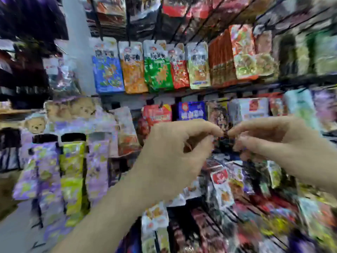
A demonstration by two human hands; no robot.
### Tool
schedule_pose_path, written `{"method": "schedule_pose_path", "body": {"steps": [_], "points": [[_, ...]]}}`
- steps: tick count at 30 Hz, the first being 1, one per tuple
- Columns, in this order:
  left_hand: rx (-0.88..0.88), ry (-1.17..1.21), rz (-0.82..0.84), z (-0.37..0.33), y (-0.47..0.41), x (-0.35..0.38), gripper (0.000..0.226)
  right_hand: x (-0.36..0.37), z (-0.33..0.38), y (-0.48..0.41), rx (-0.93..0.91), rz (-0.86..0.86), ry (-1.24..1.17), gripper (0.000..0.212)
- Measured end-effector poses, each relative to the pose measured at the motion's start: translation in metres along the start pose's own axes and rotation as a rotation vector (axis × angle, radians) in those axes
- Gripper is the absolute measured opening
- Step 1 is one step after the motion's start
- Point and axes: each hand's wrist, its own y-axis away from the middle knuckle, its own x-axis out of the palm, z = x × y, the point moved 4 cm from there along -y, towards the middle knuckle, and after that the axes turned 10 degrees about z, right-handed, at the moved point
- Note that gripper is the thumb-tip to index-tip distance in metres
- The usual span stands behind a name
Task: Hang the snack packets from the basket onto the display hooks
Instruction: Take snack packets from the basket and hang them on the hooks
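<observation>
With left hand [175,152] and right hand [273,143] fingertip-pinching a blurred dark packet [225,139] below the blue packet [191,110], I judge either pinch slipping would drop it.

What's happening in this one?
A person stands at a display rack hung with rows of snack packets. The left hand and the right hand are raised in front of the middle row. Each has thumb and forefinger pinched, and their tips almost meet. They seem to pinch the top of a dark packet between them, but blur makes that uncertain. No basket can be made out.
</observation>
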Motion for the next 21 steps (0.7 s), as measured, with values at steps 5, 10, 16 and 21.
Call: {"method": "schedule_pose_path", "body": {"steps": [5,10,16,21], "points": [[-0.137,0.273,0.337,-0.055,0.059,0.166,0.017,-0.022,-0.047,0.165,0.392,0.122,0.110,0.036],[-0.256,0.519,0.606,-0.129,0.127,0.319,0.022,-0.050,-0.094,0.365,0.851,0.093,0.187,0.012],[-0.378,0.654,1.003,-0.191,0.234,0.483,0.033,-0.046,-0.095,0.608,1.315,-0.395,0.038,0.022],[-0.401,0.667,1.250,-0.219,0.325,0.595,0.044,0.005,-0.089,0.773,1.680,-0.770,-0.085,0.016]]}}
